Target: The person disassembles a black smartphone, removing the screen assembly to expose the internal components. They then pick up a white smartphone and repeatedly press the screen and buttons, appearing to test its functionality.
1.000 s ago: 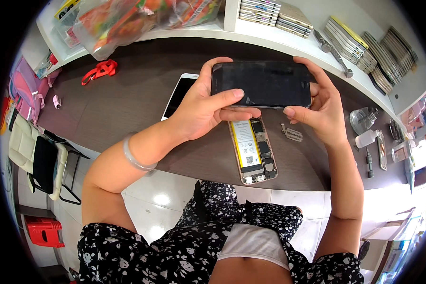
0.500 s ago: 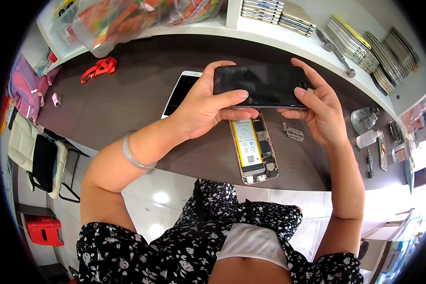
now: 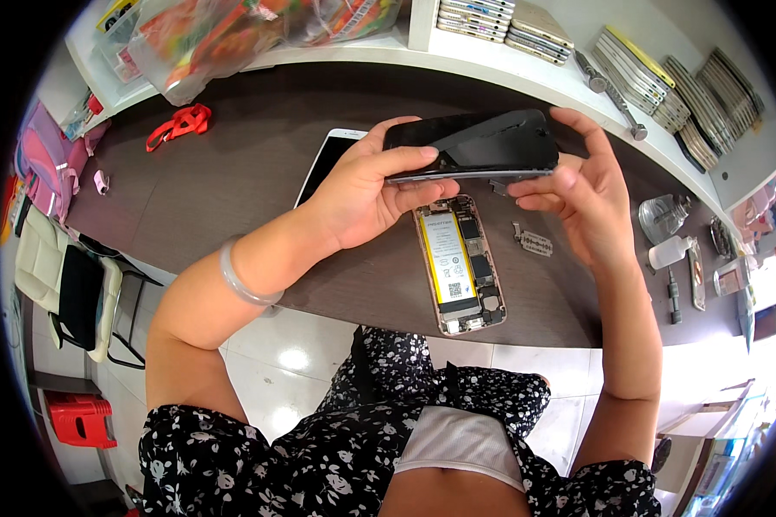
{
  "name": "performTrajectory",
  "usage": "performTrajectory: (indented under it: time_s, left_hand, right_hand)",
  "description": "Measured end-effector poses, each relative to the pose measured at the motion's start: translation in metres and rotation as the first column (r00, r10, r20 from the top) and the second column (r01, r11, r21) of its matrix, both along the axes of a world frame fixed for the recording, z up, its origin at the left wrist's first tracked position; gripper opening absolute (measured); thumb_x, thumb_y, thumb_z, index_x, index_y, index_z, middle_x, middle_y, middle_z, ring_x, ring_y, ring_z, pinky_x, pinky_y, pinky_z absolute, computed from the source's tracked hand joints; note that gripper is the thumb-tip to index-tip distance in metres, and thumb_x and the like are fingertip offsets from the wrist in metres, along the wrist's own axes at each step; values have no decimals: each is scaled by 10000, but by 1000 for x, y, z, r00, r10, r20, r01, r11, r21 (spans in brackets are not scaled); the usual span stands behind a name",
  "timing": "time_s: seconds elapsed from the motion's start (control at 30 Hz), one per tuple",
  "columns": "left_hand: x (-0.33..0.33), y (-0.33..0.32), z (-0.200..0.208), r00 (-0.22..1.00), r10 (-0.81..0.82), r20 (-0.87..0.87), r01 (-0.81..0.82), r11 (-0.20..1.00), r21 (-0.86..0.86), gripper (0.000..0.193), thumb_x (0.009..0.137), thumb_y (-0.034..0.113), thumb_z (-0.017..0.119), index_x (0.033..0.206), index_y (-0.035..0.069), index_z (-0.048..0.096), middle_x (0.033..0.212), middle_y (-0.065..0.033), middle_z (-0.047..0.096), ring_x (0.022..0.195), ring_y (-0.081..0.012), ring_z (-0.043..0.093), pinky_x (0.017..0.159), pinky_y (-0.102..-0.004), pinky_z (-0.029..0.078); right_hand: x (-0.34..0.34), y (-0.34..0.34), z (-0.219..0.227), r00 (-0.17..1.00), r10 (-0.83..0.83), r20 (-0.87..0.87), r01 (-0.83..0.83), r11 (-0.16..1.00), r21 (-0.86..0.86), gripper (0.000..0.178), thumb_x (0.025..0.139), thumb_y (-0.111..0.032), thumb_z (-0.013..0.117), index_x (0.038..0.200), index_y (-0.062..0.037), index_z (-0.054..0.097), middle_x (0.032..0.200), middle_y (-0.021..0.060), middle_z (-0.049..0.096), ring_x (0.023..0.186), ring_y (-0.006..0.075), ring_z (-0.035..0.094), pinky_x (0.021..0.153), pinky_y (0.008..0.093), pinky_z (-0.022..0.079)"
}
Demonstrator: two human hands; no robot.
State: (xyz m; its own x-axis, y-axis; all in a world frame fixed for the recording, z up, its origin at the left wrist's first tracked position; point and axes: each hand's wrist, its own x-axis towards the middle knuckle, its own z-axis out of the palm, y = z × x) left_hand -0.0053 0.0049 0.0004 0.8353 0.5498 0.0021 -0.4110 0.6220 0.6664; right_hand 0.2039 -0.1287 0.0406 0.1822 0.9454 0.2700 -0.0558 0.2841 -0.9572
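Note:
My left hand (image 3: 362, 189) grips one end of a black smartphone (image 3: 491, 145), its thumb lying on the dark glossy screen and its other fingers around the lower edge. The phone is raised above the table and tilted. By its right end is my right hand (image 3: 597, 198), fingers apart and thumb off the screen; whether a fingertip touches the edge I cannot tell. Below them lies an opened phone (image 3: 483, 258) with its battery and boards bare. A razor blade (image 3: 536, 245) sits beside it. Partly behind my left hand rests a white-framed phone (image 3: 321, 172).
A white shelf (image 3: 526, 69) along the back holds stacked phones (image 3: 539, 36) and plastic bags (image 3: 207, 43). On the right stand a glass bottle (image 3: 661, 217) and a white bottle (image 3: 669, 253), near a screwdriver (image 3: 673, 297). A red strap (image 3: 181, 125) lies far left.
The black phone has tipped, showing its lower side edge and a reflection on its screen. My right thumb has come off the screen, and the right fingers have spread away from its end.

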Motion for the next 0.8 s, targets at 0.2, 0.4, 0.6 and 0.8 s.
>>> performTrajectory:
  time_s: [0.2, 0.4, 0.6, 0.8]
  left_hand:
    - [-1, 1, 0, 999, 5, 37, -5, 1000, 10, 496, 911, 108, 634, 1314, 46, 351, 1014, -199, 635, 811, -318, 705, 666, -311, 629]
    - [-1, -1, 1, 999, 12, 44, -13, 999, 29, 508, 916, 173, 650, 1310, 48, 355, 1017, -187, 639, 792, -305, 707, 656, -301, 626]
    - [-1, 0, -1, 999, 7, 36, -8, 1000, 28, 503, 923, 190, 647, 1307, 53, 353, 1018, -178, 641, 796, -292, 708, 654, -300, 626]
    - [0, -2, -1, 996, -28, 85, 26, 999, 21, 506, 926, 205, 649, 1309, 58, 351, 1009, -166, 647, 803, -283, 709, 659, -295, 625]
  right_hand:
    - [-1, 0, -11, 951, -192, 242, 140, 966, 219, 360, 779, 68, 753, 1024, -2, 497, 901, 77, 633, 833, 117, 673, 729, 207, 540]
    - [-5, -1, -14, 888, -335, 315, 200, 898, 391, 310, 780, 47, 763, 1010, 12, 557, 909, 64, 645, 795, 108, 663, 719, 218, 548]
    - [-1, -2, -15, 696, -448, 562, 122, 844, 522, 265, 771, 37, 772, 965, 19, 593, 876, 62, 668, 767, 113, 668, 691, 230, 557]
    - [-8, -1, -21, 824, -430, 370, 219, 843, 491, 288, 786, 58, 748, 1015, 29, 575, 866, 80, 669, 761, 133, 680, 679, 242, 564]
